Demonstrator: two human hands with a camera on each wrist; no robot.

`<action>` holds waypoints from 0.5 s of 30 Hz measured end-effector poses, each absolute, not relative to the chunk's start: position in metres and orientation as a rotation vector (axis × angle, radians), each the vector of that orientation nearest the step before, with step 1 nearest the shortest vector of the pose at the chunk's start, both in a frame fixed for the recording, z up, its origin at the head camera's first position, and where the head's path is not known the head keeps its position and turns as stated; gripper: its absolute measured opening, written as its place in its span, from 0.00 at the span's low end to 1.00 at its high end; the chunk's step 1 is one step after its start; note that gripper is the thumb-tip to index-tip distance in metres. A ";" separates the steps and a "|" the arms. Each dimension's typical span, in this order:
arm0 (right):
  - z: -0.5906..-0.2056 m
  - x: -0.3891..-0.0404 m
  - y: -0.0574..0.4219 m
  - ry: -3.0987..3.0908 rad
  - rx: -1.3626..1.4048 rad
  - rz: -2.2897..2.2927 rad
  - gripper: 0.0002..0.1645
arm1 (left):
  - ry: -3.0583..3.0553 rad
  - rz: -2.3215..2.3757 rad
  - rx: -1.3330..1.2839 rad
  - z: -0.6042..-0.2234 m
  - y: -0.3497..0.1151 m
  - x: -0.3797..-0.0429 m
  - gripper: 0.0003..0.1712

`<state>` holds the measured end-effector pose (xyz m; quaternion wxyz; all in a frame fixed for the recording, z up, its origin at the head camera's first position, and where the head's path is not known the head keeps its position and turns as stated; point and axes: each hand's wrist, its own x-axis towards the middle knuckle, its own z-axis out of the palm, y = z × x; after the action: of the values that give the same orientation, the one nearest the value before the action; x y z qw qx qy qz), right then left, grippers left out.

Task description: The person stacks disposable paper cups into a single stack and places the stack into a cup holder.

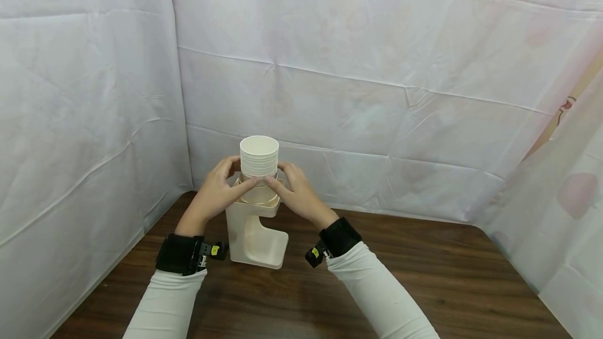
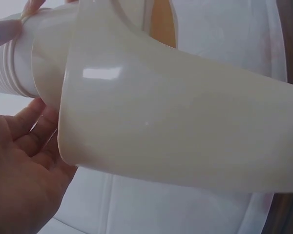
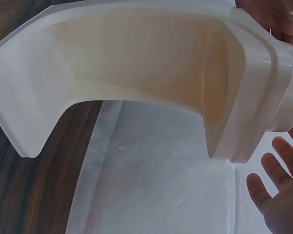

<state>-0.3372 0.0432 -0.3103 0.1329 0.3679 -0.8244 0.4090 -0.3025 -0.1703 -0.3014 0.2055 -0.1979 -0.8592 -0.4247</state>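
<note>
A stack of white paper cups (image 1: 259, 164) stands mouth up in the round top of a cream cup dispenser (image 1: 237, 234) in the head view. From the left, my left hand (image 1: 214, 195) holds the low part of the stack between thumb and fingers. My right hand (image 1: 303, 195) grips it from the other side, the two thumbs nearly meeting in front. The left wrist view shows the stacked rims (image 2: 5, 70) beside the dispenser's collar. In the right wrist view, several spread fingers (image 3: 277, 168) of the right hand lie beside the dispenser's head.
The dispenser stands on a dark wood-grain table (image 1: 400, 271), near its back left. Pale hanging cloth (image 1: 330, 93) walls in the back and both sides. A black wrist band with a small camera sits on each wrist, close beside the dispenser.
</note>
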 end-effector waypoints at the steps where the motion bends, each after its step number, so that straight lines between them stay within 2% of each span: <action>1: -0.311 -0.337 0.044 -2.395 1.070 1.178 0.34 | -2.404 -1.179 -0.547 -0.303 -0.170 -0.303 0.42; 10: -0.317 -0.336 0.043 -2.470 1.066 1.235 0.39 | -2.402 -1.185 -0.555 -0.311 -0.172 -0.301 0.45; 15: -0.319 -0.337 0.040 -2.423 1.114 1.307 0.37 | -2.402 -1.227 -0.556 -0.311 -0.172 -0.300 0.45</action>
<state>-0.3368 0.0399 -0.3192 0.0859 0.3739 -0.8128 0.4383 -0.3001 -0.1719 -0.3112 0.1927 -0.1982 -0.8558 -0.4372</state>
